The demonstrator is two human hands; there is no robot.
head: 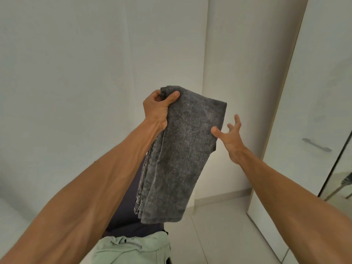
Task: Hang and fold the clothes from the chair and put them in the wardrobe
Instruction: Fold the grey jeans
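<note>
The left hand is up in the middle of the view. Its grip is closed tight on the top left corner of a grey cloth, with the thumb on the front and the fingers tucked behind. The grey cloth is folded over and hangs down long from that hand, in the air in front of a white wall.

Below the cloth, near the bottom of the view, is a chair with a dark cloth on it. In front of that lies a pale green top, bunched up. The hanging grey cloth ends just above them.

The right hand is at the right edge of the grey cloth. Its grip is wide open, fingers spread. The thumb tip is at the cloth's edge, but I cannot tell if it touches. It holds nothing.

Far right stands the white wardrobe with 1 grey handle on its door. The door is shut, so what is inside cannot be seen.
</note>
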